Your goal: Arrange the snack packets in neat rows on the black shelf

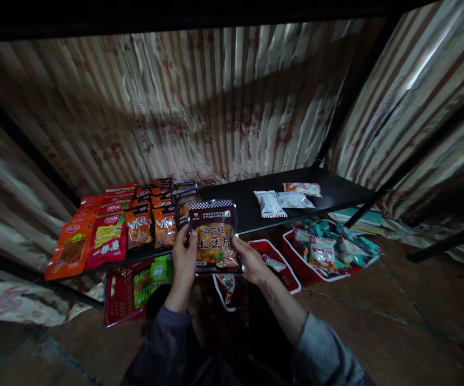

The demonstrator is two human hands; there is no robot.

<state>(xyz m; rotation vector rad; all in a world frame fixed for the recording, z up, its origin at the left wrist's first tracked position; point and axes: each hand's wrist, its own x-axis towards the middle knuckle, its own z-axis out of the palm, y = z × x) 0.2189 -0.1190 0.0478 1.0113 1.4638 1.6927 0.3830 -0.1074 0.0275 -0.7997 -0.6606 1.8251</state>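
Observation:
Between my two hands is a brown and yellow bag of potato chips (214,241), its printed front facing me. My left hand (184,254) grips its left edge, and my right hand (252,260) has hold of the right edge. Just behind it on the black shelf (232,206) are similar dark brown bags (184,194), partly hidden by the held one. Orange and black snack bags (163,225) lie in rows left of these. Farther left are a pink snack bag (107,238) and an orange snack bag (69,244).
White and blue snack packs (271,205) lie on the shelf's right part. Beneath stand a red basket (115,297) with green packs, a white-rimmed red basket (296,284), and another red basket (290,252) full of packs. A black shelf post (376,198) rises at right.

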